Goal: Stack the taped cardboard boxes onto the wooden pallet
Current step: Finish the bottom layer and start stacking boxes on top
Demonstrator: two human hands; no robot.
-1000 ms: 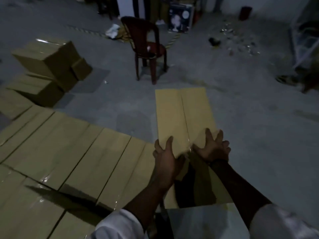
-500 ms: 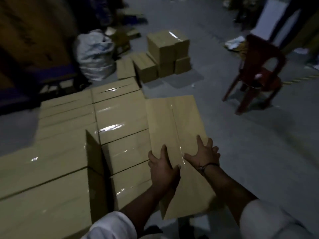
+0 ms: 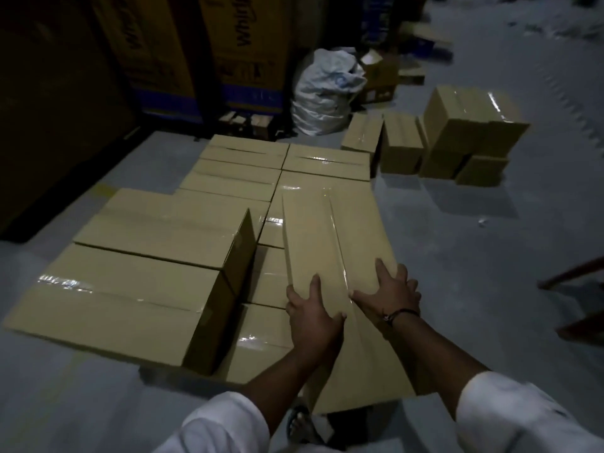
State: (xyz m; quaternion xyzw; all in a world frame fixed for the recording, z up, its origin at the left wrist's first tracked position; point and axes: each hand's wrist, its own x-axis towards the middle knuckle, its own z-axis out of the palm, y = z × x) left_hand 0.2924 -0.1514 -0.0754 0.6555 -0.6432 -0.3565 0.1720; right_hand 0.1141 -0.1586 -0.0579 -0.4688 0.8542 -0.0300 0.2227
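A long taped cardboard box (image 3: 336, 243) lies under both my hands, slanting over the right side of the stack. My left hand (image 3: 310, 313) lies on its top near the left edge, fingers spread. My right hand (image 3: 390, 294) presses flat on the top to the right of the tape seam. Several taped boxes (image 3: 248, 178) form a low layer in front of me. Two boxes (image 3: 157, 256) lie a layer higher at the left. The pallet is hidden beneath them.
A small group of cardboard boxes (image 3: 457, 138) stands on the grey floor at the back right. A white sack (image 3: 323, 96) leans behind the stack, with tall printed cartons (image 3: 228, 50) along the back wall. Part of a red chair (image 3: 578, 289) shows at the right edge.
My view has swung left from the red chair to the stack. The box under my hands has moved left with me and now lies over the stack's right side.
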